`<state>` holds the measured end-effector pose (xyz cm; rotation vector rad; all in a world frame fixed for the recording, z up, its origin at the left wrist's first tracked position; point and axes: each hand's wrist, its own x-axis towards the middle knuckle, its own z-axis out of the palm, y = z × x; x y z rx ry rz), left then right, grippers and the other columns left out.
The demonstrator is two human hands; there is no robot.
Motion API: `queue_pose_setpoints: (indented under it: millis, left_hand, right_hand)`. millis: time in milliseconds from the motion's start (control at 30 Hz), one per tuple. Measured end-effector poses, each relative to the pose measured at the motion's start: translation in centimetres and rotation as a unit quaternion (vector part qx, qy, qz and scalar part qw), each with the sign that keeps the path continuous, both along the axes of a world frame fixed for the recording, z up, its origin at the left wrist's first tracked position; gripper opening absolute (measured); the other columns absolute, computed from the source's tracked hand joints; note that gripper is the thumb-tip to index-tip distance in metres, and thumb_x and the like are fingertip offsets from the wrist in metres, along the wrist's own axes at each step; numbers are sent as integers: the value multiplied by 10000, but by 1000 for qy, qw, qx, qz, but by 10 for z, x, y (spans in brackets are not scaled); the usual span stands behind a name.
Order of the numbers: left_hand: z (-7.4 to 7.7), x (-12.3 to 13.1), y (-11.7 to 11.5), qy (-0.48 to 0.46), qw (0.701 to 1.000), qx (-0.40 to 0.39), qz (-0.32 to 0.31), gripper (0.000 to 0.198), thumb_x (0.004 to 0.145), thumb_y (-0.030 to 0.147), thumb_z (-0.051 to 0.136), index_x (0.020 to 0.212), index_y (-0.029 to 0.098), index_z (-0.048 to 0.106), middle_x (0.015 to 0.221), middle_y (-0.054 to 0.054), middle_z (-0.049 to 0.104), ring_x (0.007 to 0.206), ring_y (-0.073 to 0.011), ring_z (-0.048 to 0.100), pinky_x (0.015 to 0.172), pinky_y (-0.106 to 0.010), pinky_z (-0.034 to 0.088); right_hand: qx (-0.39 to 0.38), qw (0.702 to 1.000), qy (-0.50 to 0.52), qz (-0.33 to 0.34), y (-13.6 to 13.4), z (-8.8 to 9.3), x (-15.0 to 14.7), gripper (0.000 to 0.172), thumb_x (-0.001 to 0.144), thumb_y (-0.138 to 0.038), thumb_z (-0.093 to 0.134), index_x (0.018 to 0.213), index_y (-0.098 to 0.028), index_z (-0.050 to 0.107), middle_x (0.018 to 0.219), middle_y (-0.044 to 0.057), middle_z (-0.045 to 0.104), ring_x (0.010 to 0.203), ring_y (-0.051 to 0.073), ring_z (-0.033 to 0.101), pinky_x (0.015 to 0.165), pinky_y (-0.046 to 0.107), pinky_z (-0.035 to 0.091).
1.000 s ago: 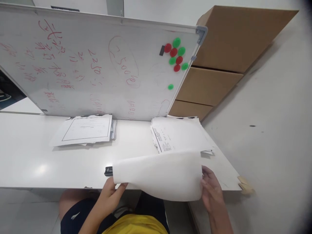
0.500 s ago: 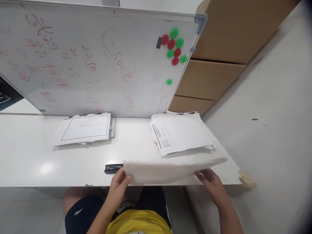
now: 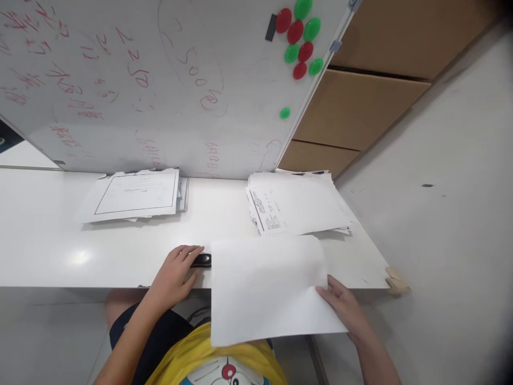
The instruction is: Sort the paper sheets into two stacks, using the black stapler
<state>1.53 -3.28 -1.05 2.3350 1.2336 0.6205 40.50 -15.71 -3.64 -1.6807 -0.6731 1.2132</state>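
Note:
A blank white sheet (image 3: 268,286) lies half on the white table (image 3: 60,256), overhanging its front edge toward me. My right hand (image 3: 340,305) pinches the sheet's lower right corner. My left hand (image 3: 176,270) rests on the table edge with its fingers laid over a black pen (image 3: 201,260), which pokes out beside the sheet's left edge. A printed paper stack (image 3: 294,206) lies just beyond the sheet.
A second paper stack (image 3: 134,193) sits at the back left. A whiteboard (image 3: 160,80) with red writing and red and green magnets (image 3: 300,38) leans along the table's back. Cardboard boxes (image 3: 360,101) stand at the right, beside a white wall.
The sheet, curled up and held by both hands a second ago, now lies flat. My left hand let go of it and moved onto the pen. The view tilted down.

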Motion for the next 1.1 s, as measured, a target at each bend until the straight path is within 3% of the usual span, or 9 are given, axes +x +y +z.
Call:
queue_pose_setpoints:
  millis: [100,233,400,600,733,933,1100]
  left_hand:
    - [-17,-8,11,114,989,83,-39,424,917,249,426,1335,211,485,1145,-103,628,1036,-259,563,895,-427,445]
    - [-32,-8,14,137,982,131,-24,378,965,247,356,1315,211,493,1107,-102,641,974,-239,586,817,-379,451]
    - [-37,-8,14,122,978,166,-29,381,964,220,373,1328,205,484,1124,-107,645,983,-234,597,835,-371,438]
    - [-35,-9,12,112,976,180,-57,447,933,161,412,1369,250,447,1284,-85,591,1146,-246,546,882,-387,415]
    - [-35,-2,5,93,975,193,-53,488,909,66,383,1361,237,458,1324,-73,568,1274,-241,463,922,-394,392]
    - [-36,7,2,83,976,195,-45,551,851,-22,333,1337,186,488,1297,-84,588,1192,-235,545,940,-406,402]
    - [-16,-3,9,104,979,155,-82,451,869,34,391,1261,175,563,1209,-104,645,1049,-216,635,857,-365,472]
  right_hand:
    - [-3,1000,-9,-8,-3,-15,-1,394,599,-447,770,905,-210,698,833,73,754,739,276,682,668,377,522]
    - [-21,999,-25,-33,-12,-16,-3,409,583,-438,772,904,-197,694,839,81,756,750,285,687,658,384,531]
    - [-20,999,1,-36,-13,-10,-15,444,583,-434,787,947,-199,691,904,84,754,799,277,689,733,391,535]
    - [-25,1000,5,16,-3,-3,-31,439,633,-431,766,1005,-207,698,963,86,748,830,285,689,758,402,535]
    - [-37,999,-13,2,-2,6,-36,441,601,-458,771,955,-204,703,904,89,755,786,294,692,715,400,546]
    - [-6,997,-65,36,3,31,-48,411,666,-447,715,1006,-216,694,952,85,749,837,301,685,722,384,547]
    - [-27,972,-217,87,12,68,-33,374,707,-421,683,1054,-283,693,999,65,739,865,312,674,698,373,535]
